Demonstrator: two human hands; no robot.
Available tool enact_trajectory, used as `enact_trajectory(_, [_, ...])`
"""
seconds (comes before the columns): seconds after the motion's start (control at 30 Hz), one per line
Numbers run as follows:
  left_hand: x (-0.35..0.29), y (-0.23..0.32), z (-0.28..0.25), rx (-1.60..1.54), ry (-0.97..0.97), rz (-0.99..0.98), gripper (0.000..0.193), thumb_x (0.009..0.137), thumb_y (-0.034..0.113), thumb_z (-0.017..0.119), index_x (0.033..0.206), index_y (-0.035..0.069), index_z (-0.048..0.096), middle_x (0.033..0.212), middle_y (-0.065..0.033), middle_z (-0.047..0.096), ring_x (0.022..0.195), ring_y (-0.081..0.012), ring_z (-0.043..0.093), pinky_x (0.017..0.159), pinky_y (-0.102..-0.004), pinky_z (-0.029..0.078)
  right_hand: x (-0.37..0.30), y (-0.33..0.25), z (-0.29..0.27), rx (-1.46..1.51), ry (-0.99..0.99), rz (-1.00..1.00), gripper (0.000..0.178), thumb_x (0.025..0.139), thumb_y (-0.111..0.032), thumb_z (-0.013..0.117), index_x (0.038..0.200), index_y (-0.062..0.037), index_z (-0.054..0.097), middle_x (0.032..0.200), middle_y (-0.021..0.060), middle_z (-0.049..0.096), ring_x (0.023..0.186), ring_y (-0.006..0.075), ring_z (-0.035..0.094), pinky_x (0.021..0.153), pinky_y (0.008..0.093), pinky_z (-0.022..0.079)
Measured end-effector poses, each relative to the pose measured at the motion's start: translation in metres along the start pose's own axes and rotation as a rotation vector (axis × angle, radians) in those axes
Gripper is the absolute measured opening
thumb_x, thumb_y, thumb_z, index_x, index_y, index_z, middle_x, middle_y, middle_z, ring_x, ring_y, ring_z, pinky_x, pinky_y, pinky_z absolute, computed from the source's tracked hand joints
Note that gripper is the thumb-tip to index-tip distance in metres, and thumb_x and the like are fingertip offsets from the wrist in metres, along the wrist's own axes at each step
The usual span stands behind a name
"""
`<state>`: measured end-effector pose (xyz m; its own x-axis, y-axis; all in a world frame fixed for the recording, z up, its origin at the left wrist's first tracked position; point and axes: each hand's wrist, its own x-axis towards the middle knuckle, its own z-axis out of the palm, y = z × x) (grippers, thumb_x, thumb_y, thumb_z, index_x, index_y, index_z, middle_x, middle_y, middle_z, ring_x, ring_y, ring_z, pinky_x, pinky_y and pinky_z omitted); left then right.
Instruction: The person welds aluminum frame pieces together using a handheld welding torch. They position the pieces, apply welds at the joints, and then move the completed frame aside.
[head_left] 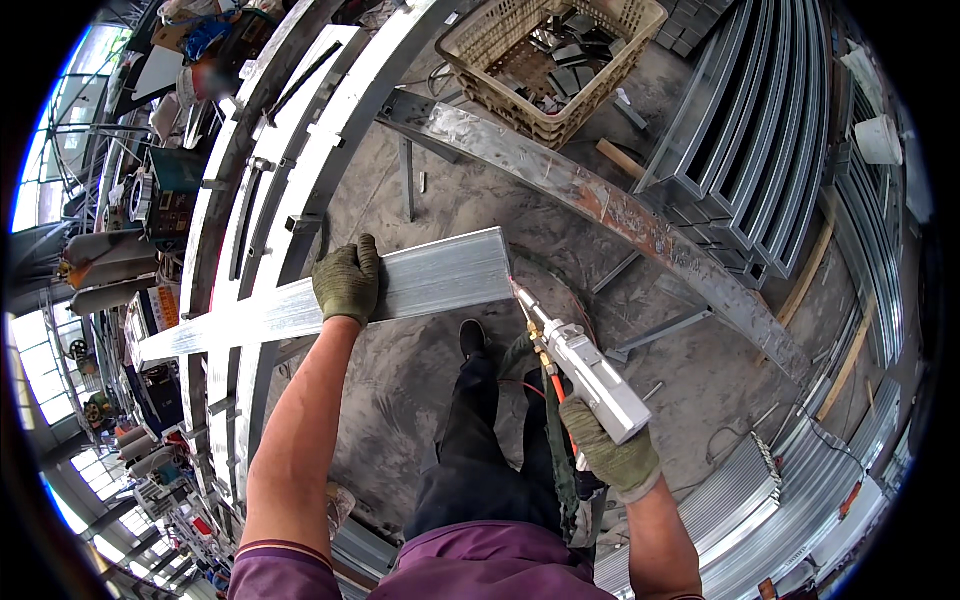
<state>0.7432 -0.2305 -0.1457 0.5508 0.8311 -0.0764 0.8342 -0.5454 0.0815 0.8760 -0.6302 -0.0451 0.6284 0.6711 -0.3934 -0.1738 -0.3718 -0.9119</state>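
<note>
My left hand (347,279), in an olive-green glove, grips a long flat silvery metal tube (440,275) across its width. The tube lies over the metal rails on the left, and its right end juts out over the floor. My right hand (611,447), gloved alike, is closed around the rear of a silver handheld welding gun (597,375). The gun's narrow nozzle points up and left, with its tip at or very close to the tube's right end edge. A red hose (559,390) and brass fittings run along the gun's side toward my body.
Long metal rails (270,225) form a rack at left. A rusty steel beam (600,205) on legs slants across beyond the tube. Farther back stands a beige plastic crate (550,125) with metal scraps. Stacked metal tubes (735,150) and wooden strips (810,270) lie at right.
</note>
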Motion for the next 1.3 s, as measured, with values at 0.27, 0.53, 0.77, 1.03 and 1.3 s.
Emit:
enact_trajectory(0.27, [0.0005, -0.0051, 0.0034, 0.002, 0.003, 0.006, 0.059, 0.107, 0.053, 0.049, 0.083, 0.006, 0.074, 0.087, -0.0238, 0.073, 0.087, -0.0465, 0.068, 0.080, -0.0558, 0.049, -0.0002, -0.0017, -0.0007, 0.039, -0.034, 0.045, 0.034, 0.096, -0.010, 0.078, 0.126, 0.0017, 0.070, 0.106, 0.0088, 0.076, 0.092, 0.0161, 0.072, 0.078, 0.0307, 0.058])
enact_trajectory(0.53, [0.0003, -0.0044, 0.0027, 0.000, 0.008, 0.004, 0.059, 0.107, 0.053, 0.048, 0.083, 0.006, 0.074, 0.088, -0.0233, 0.073, 0.088, -0.0466, 0.068, 0.081, -0.0558, 0.049, 0.0000, -0.0020, -0.0033, -0.012, -0.079, -0.001, 0.039, 0.097, -0.009, 0.076, 0.133, 0.0038, 0.066, 0.116, 0.0123, 0.075, 0.102, 0.0189, 0.072, 0.087, 0.0319, 0.058])
enact_trajectory(0.77, [-0.0002, -0.0007, 0.0014, 0.000, -0.002, 0.008, 0.061, 0.107, 0.052, 0.046, 0.080, 0.005, 0.073, 0.086, -0.0225, 0.072, 0.088, -0.0451, 0.067, 0.086, -0.0552, 0.048, 0.0027, -0.0027, -0.0038, -0.021, -0.085, 0.007, 0.039, 0.098, -0.009, 0.075, 0.134, 0.0035, 0.066, 0.117, 0.0119, 0.075, 0.103, 0.0185, 0.071, 0.088, 0.0317, 0.057])
enact_trajectory(1.03, [-0.0010, 0.0006, -0.0007, -0.019, 0.009, 0.013, 0.060, 0.107, 0.052, 0.047, 0.079, 0.006, 0.073, 0.084, -0.0223, 0.072, 0.087, -0.0450, 0.067, 0.085, -0.0551, 0.048, 0.0034, 0.0002, 0.0017, -0.008, 0.013, -0.028, 0.027, 0.092, -0.013, 0.082, 0.115, -0.0018, 0.076, 0.099, 0.0111, 0.080, 0.091, 0.0220, 0.079, 0.074, 0.0337, 0.062])
enact_trajectory(1.3, [-0.0008, 0.0031, -0.0033, 0.004, -0.012, -0.003, 0.061, 0.107, 0.052, 0.046, 0.079, 0.006, 0.074, 0.085, -0.0222, 0.073, 0.088, -0.0451, 0.068, 0.086, -0.0551, 0.049, 0.0014, -0.0002, -0.0011, -0.018, -0.016, -0.029, 0.025, 0.090, -0.011, 0.083, 0.113, -0.0027, 0.077, 0.100, 0.0096, 0.080, 0.091, 0.0197, 0.079, 0.074, 0.0328, 0.062])
